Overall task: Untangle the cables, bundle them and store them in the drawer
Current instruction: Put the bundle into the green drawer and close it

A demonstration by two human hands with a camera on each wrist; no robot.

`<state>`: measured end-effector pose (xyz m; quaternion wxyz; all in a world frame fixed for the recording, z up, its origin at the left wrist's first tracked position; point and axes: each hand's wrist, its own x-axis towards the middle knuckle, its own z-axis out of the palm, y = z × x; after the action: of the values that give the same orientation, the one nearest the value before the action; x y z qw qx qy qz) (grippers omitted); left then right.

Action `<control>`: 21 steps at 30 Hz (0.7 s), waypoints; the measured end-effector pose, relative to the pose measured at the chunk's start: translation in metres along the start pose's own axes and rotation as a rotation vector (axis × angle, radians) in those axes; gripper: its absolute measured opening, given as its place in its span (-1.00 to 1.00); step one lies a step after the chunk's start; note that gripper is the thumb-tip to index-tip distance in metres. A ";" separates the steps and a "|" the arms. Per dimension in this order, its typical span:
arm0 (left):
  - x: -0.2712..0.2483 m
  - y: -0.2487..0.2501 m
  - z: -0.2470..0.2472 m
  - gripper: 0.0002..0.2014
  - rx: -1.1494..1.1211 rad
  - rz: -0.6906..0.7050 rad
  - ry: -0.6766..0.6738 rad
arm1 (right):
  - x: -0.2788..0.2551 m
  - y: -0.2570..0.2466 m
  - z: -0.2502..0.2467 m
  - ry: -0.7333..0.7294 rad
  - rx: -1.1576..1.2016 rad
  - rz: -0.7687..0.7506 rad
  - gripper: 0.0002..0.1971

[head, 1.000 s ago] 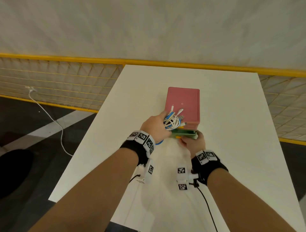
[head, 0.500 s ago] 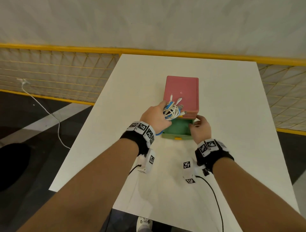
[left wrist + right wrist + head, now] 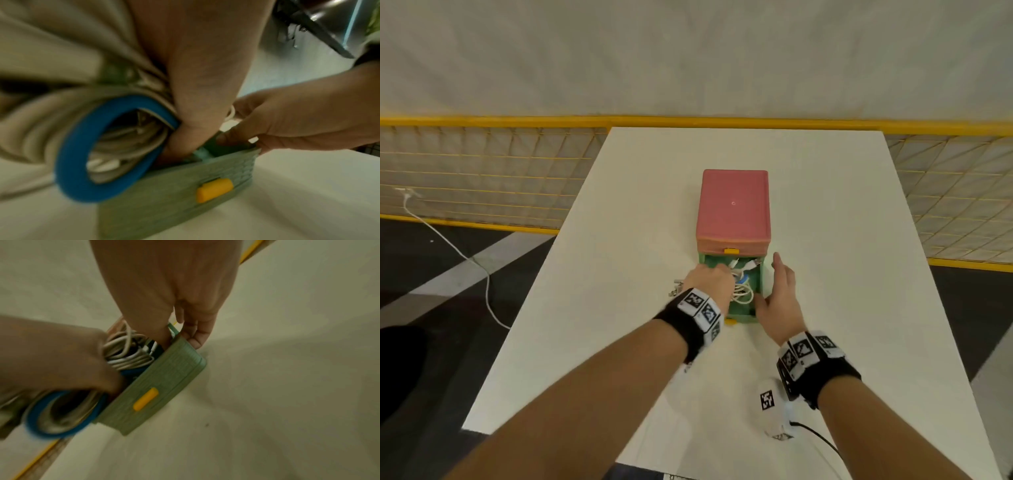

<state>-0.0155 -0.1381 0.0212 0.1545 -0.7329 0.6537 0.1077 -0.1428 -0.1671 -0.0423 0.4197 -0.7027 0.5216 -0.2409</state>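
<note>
Your left hand (image 3: 710,281) is curled tight around the bunch of cables (image 3: 743,291) and is putting it down into the green drawer (image 3: 743,317), which is pulled out from under the pink box (image 3: 733,205) on the white table (image 3: 859,240). The cables are white loops with one blue loop (image 3: 102,146), and they look light, soft and springy, so they may pop open if you let go too soon. Hold them around the middle, where all the loops cross. Your right hand (image 3: 779,298) holds the drawer's right wall, thumb inside and fingers (image 3: 197,335) loose outside. The drawer holds only part of the bunch; the blue loop hangs out over the front by the yellow handle (image 3: 146,399). The wrist pictures are blurry, so I cannot tell if anything else is in there.
</note>
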 end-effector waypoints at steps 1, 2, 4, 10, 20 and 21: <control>0.009 0.006 0.004 -0.70 0.033 -0.024 -0.012 | -0.002 -0.001 -0.001 -0.014 -0.036 -0.054 -0.21; 0.016 0.012 0.007 -0.69 0.077 -0.041 -0.020 | -0.004 -0.002 -0.002 -0.042 -0.089 -0.104 -0.20; 0.029 0.023 0.012 -0.65 0.178 -0.078 -0.075 | -0.005 -0.002 -0.001 -0.117 -0.195 -0.161 -0.23; 0.041 0.027 0.010 -0.60 0.203 -0.148 -0.166 | 0.005 -0.005 0.005 -0.273 -0.449 -0.148 -0.33; 0.044 0.034 0.014 -0.59 0.173 -0.163 -0.165 | 0.005 -0.004 0.003 -0.288 -0.463 -0.154 -0.27; 0.044 0.034 0.013 -0.60 0.166 -0.181 -0.169 | 0.001 -0.001 0.003 -0.254 -0.406 -0.160 -0.27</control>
<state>-0.0435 -0.1772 -0.0091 0.2781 -0.7618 0.5764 0.1004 -0.1401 -0.1669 -0.0432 0.3117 -0.8362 0.4453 -0.0736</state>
